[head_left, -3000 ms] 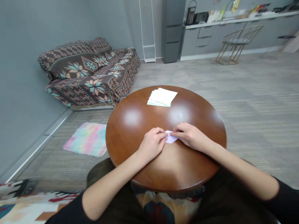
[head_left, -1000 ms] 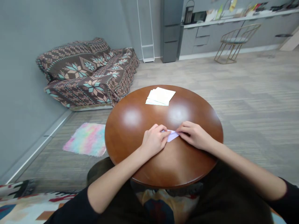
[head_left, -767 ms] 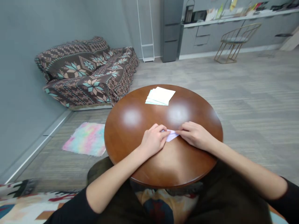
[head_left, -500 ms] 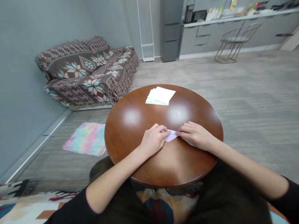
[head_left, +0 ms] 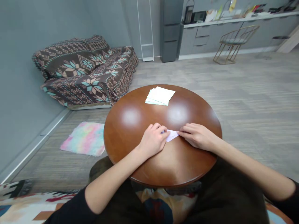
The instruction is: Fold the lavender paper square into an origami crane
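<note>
Forearms (head_left: 118, 177) angled inward — left hand (head_left: 153, 140) and right hand (head_left: 196, 136) near each other, fingers (head_left: 184, 134) bent.

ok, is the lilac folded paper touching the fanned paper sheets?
Apart. The head view shows a wide stretch of brown tabletop between the lilac folded paper, nearer the person, and the fanned paper sheets farther back.

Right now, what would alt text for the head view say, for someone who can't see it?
The left hand and right hand have fingertips at opposite ends of a small lilac paper on a round brown table. Pale sheets lie overlapping near its far edge. To the left are a pattern-covered sofa and a pastel rug.
</note>
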Motion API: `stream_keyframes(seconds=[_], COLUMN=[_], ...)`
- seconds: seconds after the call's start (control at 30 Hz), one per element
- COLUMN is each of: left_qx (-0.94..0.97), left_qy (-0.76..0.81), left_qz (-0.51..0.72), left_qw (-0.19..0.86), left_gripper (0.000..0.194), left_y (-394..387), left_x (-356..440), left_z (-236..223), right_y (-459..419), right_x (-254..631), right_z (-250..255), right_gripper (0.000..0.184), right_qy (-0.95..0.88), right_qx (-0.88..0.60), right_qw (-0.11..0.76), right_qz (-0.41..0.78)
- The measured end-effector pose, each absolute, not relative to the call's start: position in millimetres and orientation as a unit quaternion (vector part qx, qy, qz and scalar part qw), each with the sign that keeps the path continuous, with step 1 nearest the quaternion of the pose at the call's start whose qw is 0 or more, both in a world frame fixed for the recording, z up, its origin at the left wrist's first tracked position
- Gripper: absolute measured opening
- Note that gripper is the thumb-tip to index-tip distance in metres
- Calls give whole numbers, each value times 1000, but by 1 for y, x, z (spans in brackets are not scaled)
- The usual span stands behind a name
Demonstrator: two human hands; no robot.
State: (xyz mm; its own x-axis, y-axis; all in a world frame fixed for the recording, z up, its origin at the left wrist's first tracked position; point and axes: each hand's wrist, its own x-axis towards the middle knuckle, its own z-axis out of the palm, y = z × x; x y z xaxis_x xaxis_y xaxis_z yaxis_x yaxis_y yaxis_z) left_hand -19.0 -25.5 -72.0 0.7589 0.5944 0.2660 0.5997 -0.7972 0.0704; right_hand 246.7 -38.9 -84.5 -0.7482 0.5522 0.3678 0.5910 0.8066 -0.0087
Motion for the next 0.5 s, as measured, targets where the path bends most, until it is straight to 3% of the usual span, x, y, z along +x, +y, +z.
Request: stream_keyframes(seconds=[0.13,0.33,0.5], left_qx=[-930,-878,-846], left_qy=[-327,-430,-462], left_qz=[-167,-151,-136], left_qw=[-28,-144,-229], left_gripper=[26,15,20], left_y=[-30,-25,-16], left_x=[-19,-17,-16], left_z=[-73,-57,-48], right_y=[-42,-40,-35], right_x=[248,235,228], right_z=[-83,-79,-81], right_gripper=[30,18,37], right_qy=[-906,-790,-725], right_qx=[-367,-508,-536], right_qw=[208,306,352], right_qz=[-21,156,251])
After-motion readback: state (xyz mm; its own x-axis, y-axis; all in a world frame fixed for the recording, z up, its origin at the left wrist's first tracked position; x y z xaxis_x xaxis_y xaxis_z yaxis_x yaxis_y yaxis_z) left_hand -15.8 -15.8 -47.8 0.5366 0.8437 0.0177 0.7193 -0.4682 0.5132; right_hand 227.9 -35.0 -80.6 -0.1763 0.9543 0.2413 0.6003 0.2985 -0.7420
